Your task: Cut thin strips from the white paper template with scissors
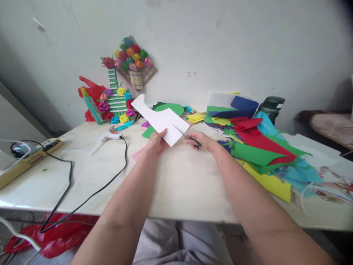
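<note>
My left hand [157, 142] is closed on the lower left edge of a white sheet of paper [162, 119], thumb on top. The sheet is tilted above the table and has a curved cut-out on its upper side. My right hand [199, 141] grips a pair of scissors [195, 141] with dark handles. Their blades reach into the sheet's right part, one blade showing on top of the paper. Beneath the sheet and my left hand lies pink paper [135, 156], with green paper [168, 107] behind it.
A white glue gun [106, 135] with a black cord lies left, near a power strip [30, 160]. Paper-flower crafts [117, 99] and a green glue bottle [93, 108] stand by the wall. Coloured paper [264, 154] piles up on the right, before a dark bottle [271, 106].
</note>
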